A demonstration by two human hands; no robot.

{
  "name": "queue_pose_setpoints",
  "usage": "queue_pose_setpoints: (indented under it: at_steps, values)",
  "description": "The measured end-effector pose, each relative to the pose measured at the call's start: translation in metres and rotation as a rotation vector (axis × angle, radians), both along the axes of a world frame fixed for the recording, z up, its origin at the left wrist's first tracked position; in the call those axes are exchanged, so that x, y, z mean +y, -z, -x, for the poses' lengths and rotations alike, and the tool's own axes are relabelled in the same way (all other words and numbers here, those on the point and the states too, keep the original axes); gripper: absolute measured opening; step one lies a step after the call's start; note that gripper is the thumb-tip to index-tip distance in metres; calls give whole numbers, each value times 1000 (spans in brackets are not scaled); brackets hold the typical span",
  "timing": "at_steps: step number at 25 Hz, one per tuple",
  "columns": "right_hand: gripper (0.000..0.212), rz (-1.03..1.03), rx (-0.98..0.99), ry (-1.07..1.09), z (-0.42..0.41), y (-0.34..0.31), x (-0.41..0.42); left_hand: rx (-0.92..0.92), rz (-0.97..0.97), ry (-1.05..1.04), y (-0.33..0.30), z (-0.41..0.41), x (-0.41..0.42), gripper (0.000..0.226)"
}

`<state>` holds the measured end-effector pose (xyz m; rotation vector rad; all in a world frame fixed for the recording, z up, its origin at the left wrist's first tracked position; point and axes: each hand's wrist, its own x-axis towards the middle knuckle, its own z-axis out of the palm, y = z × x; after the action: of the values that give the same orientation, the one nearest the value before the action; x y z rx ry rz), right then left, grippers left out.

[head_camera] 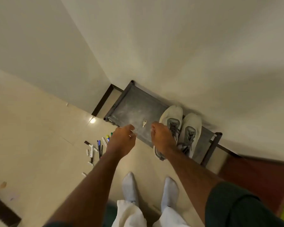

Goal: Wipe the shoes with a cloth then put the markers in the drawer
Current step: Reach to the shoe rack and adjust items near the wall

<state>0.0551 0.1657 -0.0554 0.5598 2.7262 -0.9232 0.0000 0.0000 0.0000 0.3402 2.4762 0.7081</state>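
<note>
Two pale grey-white shoes [180, 128] stand side by side on the right part of a dark low rack [131, 105] against the wall. Several markers [95, 149] lie scattered on the tiled floor left of the rack. My left hand [121, 140] hovers over the rack's front edge, fingers loosely curled, with nothing visible in it. My right hand [162, 136] is curled in a loose fist just left of the nearer shoe, over its heel end. No cloth and no drawer are in view.
A small pale key-like object [144, 123] lies on the rack top between my hands. My feet in white socks [129, 185] stand on the floor before the rack. A reddish-brown mat [261, 174] lies at right. Dark furniture edge [2, 208] at bottom left.
</note>
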Motion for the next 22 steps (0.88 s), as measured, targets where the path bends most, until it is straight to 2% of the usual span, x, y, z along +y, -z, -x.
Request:
queue_pose_setpoints:
  at_steps: [4,13,16,19,22]
  values:
    - [23,-84,-60,-13,40,51,-1,-41,8,-68,46,20,-4,26]
    - [21,-164,-196,121,88,131,-18,-75,-45,-144,105,41,-11,23]
    - [17,-158,-187,154,89,137,-20,-94,-42,-143,110,43,-15,24]
    - [15,-32,-118,233,88,131,-16,-103,-58,-130,100,47,-15,22]
    - [16,50,4,225,90,90,-11,-65,-77,-86,67,62,-17,12]
